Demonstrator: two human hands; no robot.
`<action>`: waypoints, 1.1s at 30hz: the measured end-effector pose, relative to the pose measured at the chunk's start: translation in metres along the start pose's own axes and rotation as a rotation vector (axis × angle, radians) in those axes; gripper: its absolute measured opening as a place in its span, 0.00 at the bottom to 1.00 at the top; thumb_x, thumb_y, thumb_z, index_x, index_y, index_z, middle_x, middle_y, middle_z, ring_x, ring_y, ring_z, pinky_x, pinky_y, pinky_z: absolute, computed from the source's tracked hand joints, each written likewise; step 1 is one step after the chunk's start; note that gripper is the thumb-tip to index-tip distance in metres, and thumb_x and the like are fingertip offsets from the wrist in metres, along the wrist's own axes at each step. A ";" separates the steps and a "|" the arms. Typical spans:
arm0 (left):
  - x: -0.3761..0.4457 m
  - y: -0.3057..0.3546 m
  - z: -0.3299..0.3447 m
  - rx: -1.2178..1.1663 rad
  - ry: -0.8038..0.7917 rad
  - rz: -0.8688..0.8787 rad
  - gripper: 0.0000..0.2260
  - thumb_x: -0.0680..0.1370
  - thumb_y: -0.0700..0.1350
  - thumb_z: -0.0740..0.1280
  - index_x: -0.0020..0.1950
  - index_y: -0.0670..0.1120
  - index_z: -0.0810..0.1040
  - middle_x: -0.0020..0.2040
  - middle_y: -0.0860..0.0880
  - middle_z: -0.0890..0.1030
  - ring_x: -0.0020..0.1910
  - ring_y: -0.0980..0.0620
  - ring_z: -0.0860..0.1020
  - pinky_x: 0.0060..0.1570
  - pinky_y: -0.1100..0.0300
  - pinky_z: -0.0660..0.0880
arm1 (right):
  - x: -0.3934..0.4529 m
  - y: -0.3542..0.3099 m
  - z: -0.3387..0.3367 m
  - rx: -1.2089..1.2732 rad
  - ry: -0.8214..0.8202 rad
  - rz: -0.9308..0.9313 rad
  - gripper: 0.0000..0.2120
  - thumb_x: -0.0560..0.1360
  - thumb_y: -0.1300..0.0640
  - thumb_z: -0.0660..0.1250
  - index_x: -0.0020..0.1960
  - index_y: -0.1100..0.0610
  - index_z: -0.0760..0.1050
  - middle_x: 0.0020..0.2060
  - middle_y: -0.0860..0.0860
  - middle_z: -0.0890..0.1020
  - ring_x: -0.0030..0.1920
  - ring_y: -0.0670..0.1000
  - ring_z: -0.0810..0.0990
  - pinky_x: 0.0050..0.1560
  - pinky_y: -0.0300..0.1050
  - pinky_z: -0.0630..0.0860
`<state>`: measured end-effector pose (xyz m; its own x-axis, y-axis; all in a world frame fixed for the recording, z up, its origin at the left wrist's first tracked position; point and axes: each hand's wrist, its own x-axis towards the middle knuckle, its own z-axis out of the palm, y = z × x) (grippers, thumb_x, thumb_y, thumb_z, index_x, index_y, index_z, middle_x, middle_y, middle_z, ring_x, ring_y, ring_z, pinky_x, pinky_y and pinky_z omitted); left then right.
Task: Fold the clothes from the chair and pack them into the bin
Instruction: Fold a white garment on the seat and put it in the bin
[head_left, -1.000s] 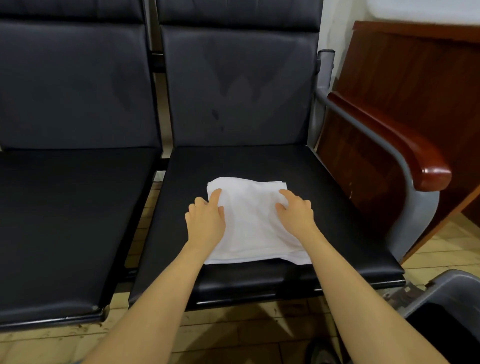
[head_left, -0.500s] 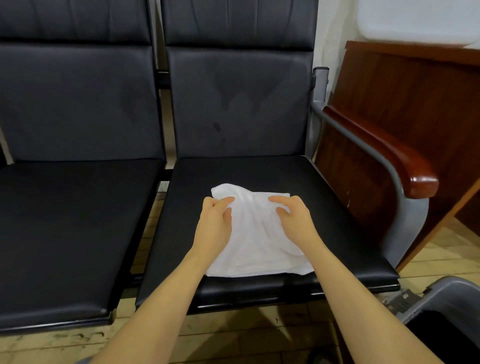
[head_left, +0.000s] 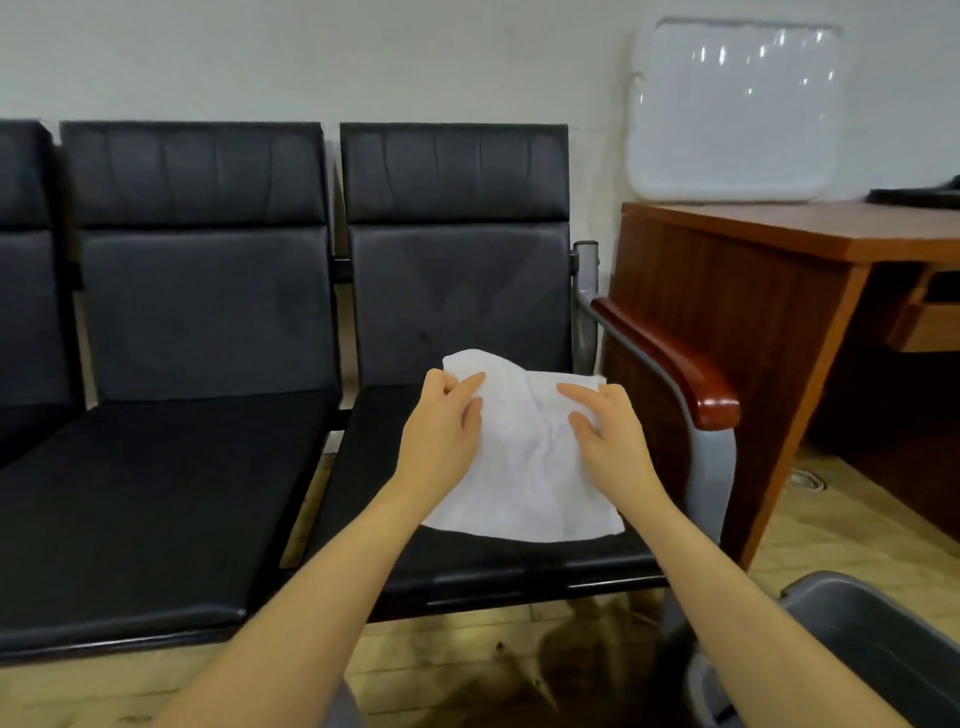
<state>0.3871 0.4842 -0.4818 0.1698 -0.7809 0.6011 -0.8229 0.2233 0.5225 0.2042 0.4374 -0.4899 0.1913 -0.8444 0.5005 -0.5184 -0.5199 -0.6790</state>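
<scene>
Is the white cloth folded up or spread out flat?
Folded. The white cloth is a small layered square, gripped at its far edge by the left hand and right hand over the chair seat.

Right of the right hand, the wooden armrest and the desk walled off that side. Left of the left hand, the neighbouring seat lay bare. The grey bin gaped below the right forearm.
</scene>
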 end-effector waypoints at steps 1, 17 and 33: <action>0.001 0.010 -0.001 0.006 -0.001 0.025 0.17 0.81 0.43 0.60 0.71 0.45 0.69 0.50 0.52 0.66 0.41 0.55 0.72 0.44 0.64 0.72 | -0.001 -0.002 -0.011 -0.009 0.010 -0.019 0.16 0.80 0.63 0.60 0.66 0.54 0.73 0.55 0.48 0.66 0.56 0.46 0.68 0.58 0.32 0.62; 0.028 0.104 0.078 -0.239 -0.171 0.354 0.15 0.80 0.38 0.60 0.66 0.47 0.75 0.50 0.53 0.65 0.39 0.51 0.72 0.37 0.51 0.75 | -0.043 0.046 -0.141 -0.243 0.072 0.144 0.22 0.80 0.63 0.59 0.73 0.55 0.63 0.57 0.45 0.60 0.56 0.44 0.65 0.51 0.21 0.62; -0.074 0.209 0.303 -0.431 -0.619 0.493 0.16 0.80 0.36 0.60 0.68 0.42 0.73 0.52 0.46 0.70 0.40 0.47 0.71 0.36 0.46 0.75 | -0.210 0.203 -0.235 -0.443 0.080 0.722 0.30 0.78 0.67 0.58 0.77 0.53 0.52 0.72 0.55 0.52 0.71 0.57 0.60 0.66 0.44 0.66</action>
<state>0.0379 0.4117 -0.5999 -0.5736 -0.6854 0.4486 -0.4289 0.7179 0.5483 -0.1373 0.5392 -0.6064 -0.3628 -0.9290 0.0734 -0.7722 0.2556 -0.5817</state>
